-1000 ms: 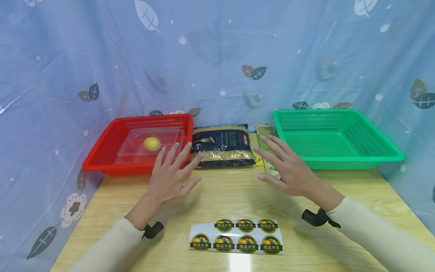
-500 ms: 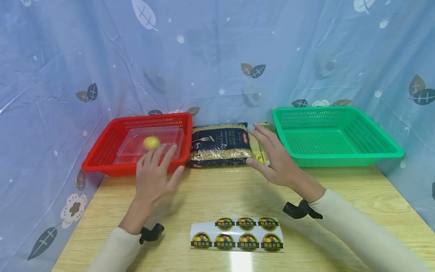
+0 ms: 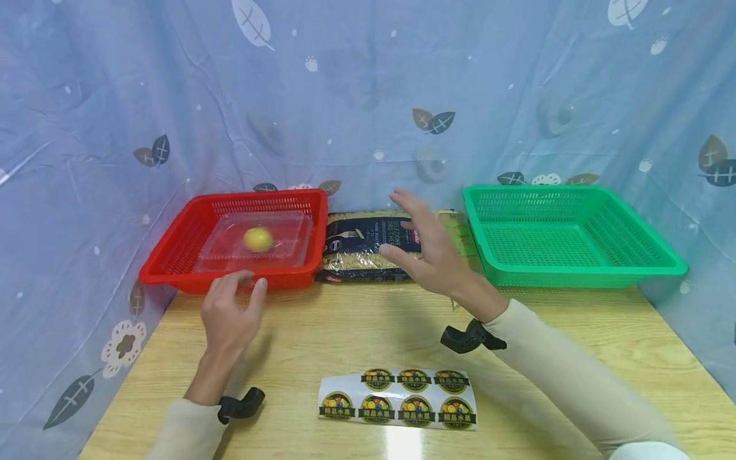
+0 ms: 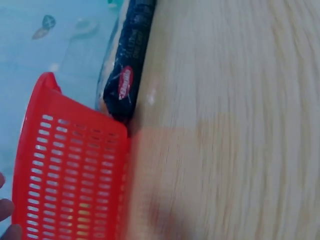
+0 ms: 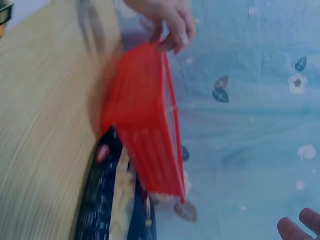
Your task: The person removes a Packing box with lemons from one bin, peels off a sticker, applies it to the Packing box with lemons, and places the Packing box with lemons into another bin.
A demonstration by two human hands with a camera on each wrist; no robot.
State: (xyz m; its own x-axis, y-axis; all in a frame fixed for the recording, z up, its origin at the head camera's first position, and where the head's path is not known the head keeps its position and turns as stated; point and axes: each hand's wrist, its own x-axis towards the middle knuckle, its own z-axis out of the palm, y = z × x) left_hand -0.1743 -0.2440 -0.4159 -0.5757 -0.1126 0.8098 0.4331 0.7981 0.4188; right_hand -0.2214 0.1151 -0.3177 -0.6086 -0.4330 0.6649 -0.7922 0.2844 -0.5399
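My left hand [image 3: 229, 314] is at the near side of the red basket [image 3: 276, 281], fingers loosely bent and thumb apart. In the right wrist view that hand [image 5: 170, 20] is close to the basket's rim; I cannot tell if it touches. Inside the basket lies a clear plastic container [image 3: 230, 223] with a yellow round fruit [image 3: 258, 239], perhaps a lemon. My right hand [image 3: 431, 255] hovers, fingers spread, in front of the dark pasta bag [image 3: 356, 246], covering part of its right end. It holds nothing.
A green basket [image 3: 581, 275] stands at the right back. Between it and the pasta bag lies a green and beige package [image 3: 462, 236]. A sheet of round stickers [image 3: 397, 399] lies near the front. A blue patterned curtain [image 3: 356, 96] closes the back and sides.
My left hand has moved left and back toward me, its spread fingers now bent, to the red basket's near side. My right hand has moved left, over the pasta bag.
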